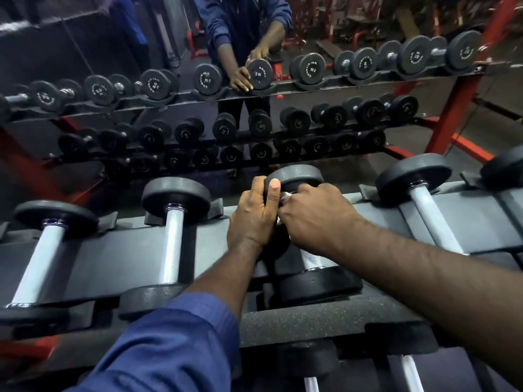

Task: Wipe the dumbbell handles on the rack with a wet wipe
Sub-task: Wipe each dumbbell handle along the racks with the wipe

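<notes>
Steadying the centre dumbbell (317, 281), likely heavy and rigid, left hand (252, 216) grips its far head (297, 176); right hand (314, 219) clasps a limp wipe (286, 196) round the handle (310, 260).

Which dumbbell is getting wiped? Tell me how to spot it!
Look at the near rack below the mirror. On its top row, the middle dumbbell is the only one with a left hand and right hand on it.

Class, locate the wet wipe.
Head view, centre: the wet wipe is pinched under the right hand on the handle of the middle dumbbell, beside the left hand.
</notes>
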`<move>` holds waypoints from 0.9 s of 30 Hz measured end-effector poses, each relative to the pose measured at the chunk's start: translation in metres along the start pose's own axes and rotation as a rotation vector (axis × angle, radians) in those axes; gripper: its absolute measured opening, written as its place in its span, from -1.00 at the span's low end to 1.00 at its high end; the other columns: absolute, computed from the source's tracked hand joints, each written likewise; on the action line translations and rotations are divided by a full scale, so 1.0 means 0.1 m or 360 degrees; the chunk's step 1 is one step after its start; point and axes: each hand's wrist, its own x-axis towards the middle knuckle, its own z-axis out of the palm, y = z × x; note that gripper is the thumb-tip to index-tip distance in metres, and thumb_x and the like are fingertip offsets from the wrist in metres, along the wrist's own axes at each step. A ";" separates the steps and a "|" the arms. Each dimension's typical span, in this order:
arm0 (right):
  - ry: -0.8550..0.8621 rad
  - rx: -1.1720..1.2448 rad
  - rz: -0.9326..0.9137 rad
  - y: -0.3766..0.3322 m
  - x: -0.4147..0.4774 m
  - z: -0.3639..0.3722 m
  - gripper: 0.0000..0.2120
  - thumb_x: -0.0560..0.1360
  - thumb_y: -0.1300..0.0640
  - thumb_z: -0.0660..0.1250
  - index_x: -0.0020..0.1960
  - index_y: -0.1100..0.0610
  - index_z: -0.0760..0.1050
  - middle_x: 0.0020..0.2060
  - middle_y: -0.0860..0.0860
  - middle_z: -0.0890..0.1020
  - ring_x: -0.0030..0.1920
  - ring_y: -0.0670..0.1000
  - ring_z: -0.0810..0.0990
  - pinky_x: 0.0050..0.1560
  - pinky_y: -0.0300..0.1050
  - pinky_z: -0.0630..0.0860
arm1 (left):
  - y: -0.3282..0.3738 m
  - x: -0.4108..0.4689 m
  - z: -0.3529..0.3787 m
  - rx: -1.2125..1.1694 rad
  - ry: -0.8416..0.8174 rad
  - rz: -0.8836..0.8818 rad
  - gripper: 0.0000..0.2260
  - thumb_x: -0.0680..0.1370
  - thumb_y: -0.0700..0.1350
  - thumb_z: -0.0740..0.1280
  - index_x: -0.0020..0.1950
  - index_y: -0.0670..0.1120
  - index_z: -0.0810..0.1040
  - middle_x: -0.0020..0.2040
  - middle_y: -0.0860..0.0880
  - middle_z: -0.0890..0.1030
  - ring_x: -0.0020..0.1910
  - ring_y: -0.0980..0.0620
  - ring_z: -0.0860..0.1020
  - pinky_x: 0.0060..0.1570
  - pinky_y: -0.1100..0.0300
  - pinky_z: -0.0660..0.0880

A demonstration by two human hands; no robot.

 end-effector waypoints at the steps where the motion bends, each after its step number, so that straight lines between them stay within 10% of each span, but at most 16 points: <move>1: 0.0021 0.0017 0.0018 0.03 -0.01 -0.01 -0.72 0.60 0.08 0.08 0.04 0.01 0.58 0.02 -0.06 0.63 0.01 0.09 0.57 -0.27 -0.04 0.28 | 0.00 0.00 0.00 0.0012 0.0002 -0.0001 -0.39 0.53 0.52 -0.18 0.24 0.16 0.37 0.01 -0.04 0.56 0.01 -0.22 0.56 -0.03 -0.10 0.49; 16: -0.0197 -0.0127 -0.0219 0.03 0.17 -0.02 -0.70 0.65 0.13 0.09 0.09 0.05 0.61 0.00 -0.03 0.66 -0.01 0.10 0.65 -0.33 -0.11 0.27 | -0.08 0.03 0.06 -0.0121 0.0069 -0.0005 -0.41 0.58 0.49 -0.13 0.46 0.29 0.37 0.20 -0.05 0.66 0.18 -0.11 0.61 0.19 -0.15 0.54; 21: 0.0158 0.0216 -0.0056 0.27 0.02 0.03 -0.81 0.60 0.01 0.16 0.06 -0.09 0.54 -0.03 -0.09 0.66 -0.02 0.06 0.66 -0.38 -0.14 0.17 | -0.08 0.03 0.07 -0.0142 0.0136 0.0075 -0.42 0.62 0.40 -0.10 0.41 0.15 0.45 0.09 -0.07 0.69 0.10 -0.15 0.63 0.07 -0.10 0.54; 27: 0.0482 0.0720 0.0136 0.42 -0.28 0.69 -0.69 0.63 -0.10 0.22 0.35 -0.26 0.49 0.28 -0.30 0.58 -0.05 -0.01 0.47 -0.12 0.00 0.51 | -0.11 0.05 0.10 -0.0096 0.0181 0.0097 -0.47 0.65 0.37 -0.10 0.38 0.15 0.44 0.00 -0.12 0.68 0.02 -0.18 0.63 0.02 -0.05 0.54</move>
